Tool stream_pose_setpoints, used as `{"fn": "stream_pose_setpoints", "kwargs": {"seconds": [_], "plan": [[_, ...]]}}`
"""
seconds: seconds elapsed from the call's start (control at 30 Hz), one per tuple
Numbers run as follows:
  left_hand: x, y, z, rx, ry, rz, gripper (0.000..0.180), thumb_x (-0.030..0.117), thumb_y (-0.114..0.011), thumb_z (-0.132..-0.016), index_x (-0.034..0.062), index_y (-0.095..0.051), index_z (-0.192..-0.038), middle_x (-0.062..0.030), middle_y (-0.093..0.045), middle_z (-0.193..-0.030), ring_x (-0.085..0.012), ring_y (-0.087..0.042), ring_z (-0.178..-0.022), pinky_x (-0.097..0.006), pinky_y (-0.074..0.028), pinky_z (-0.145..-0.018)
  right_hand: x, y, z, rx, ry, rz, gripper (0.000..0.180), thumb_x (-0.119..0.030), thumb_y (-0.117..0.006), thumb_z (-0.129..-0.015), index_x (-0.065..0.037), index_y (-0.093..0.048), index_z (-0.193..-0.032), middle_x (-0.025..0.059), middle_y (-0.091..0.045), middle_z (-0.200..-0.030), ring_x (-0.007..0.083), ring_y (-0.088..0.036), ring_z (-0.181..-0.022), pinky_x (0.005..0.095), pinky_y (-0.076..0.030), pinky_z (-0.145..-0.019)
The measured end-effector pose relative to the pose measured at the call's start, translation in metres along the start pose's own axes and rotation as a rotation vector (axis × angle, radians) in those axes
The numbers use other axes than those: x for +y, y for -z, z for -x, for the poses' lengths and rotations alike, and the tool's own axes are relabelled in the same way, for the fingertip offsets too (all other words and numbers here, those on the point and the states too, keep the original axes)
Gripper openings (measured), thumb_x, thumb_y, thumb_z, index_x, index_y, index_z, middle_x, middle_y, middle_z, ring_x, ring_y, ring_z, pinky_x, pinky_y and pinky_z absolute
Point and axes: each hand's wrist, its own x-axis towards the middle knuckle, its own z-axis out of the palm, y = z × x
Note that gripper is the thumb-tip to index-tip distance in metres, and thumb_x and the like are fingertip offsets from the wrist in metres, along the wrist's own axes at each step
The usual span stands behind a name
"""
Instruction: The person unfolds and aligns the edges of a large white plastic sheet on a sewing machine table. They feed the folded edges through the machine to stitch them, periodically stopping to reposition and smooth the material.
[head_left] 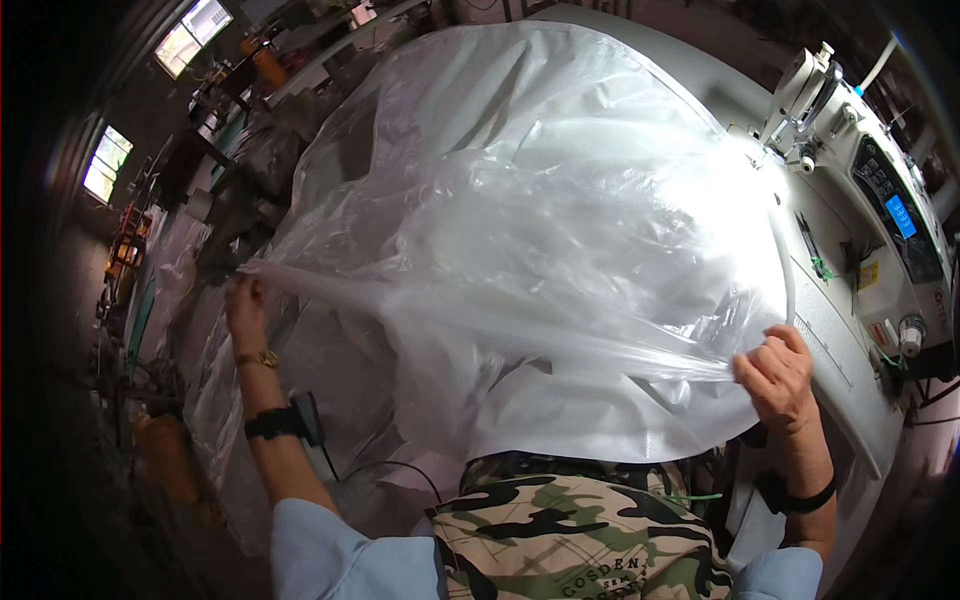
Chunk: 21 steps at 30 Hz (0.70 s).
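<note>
A large sheet of translucent white plastic spreads over the table and down across my lap. Its near part is pulled into a taut fold between my two hands. At the left my left hand is closed on the gathered end of that fold; its fingertips are partly hidden. My right hand grips the fold's other end beside the table edge, knuckles up. Beyond my right hand stands a white sewing machine with a lit blue display, and its lamp glares on the plastic.
Tweezers or snips and green thread lie on the machine bed. A thin hose or piping curves along the sheet's right edge. A black cable runs by my left forearm. Cluttered benches stand at the far left.
</note>
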Motion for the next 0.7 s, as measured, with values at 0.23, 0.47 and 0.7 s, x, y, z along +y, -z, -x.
{"fn": "stream_pose_setpoints", "kwargs": {"seconds": [0.23, 0.47, 0.7], "plan": [[0.058, 0.068, -0.018, 0.38, -0.068, -0.121, 0.009, 0.012, -0.064, -0.091, 0.0068, -0.062, -0.084, 0.0001, -0.056, -0.07, -0.0085, -0.051, -0.059, -0.023, -0.04, -0.054, 0.038, 0.016, 0.042, 0.14, -0.212, 0.215, 0.011, -0.01, -0.065, -0.076, -0.003, -0.062, -0.084, 0.0076, -0.049, -0.07, 0.0261, -0.053, -0.065, 0.0443, -0.049, -0.082], [0.135, -0.151, 0.018, 0.049, -0.513, -1.537, 0.042, 0.001, -0.059, -0.085, 0.012, -0.066, -0.126, -0.0107, -0.07, -0.102, -0.0193, -0.067, -0.083, -0.027, -0.052, -0.071, 0.064, 0.02, 0.032, -0.011, -0.722, 0.524, 0.007, -0.008, -0.056, -0.095, -0.002, -0.059, -0.095, 0.014, -0.056, -0.087, 0.0335, -0.056, -0.087, 0.0416, -0.042, -0.075], [0.123, -0.302, 0.179, -0.988, -0.672, -1.104, 0.048, -0.001, -0.053, -0.089, 0.0004, -0.054, -0.137, -0.0188, -0.062, -0.131, -0.035, -0.067, -0.106, -0.042, -0.054, -0.09, 0.062, 0.029, -0.013, 0.002, -0.762, 0.542, 0.009, -0.007, -0.055, -0.098, -0.003, -0.061, -0.103, 0.0128, -0.056, -0.091, 0.0341, -0.058, -0.081, 0.0426, -0.045, -0.072]]}}
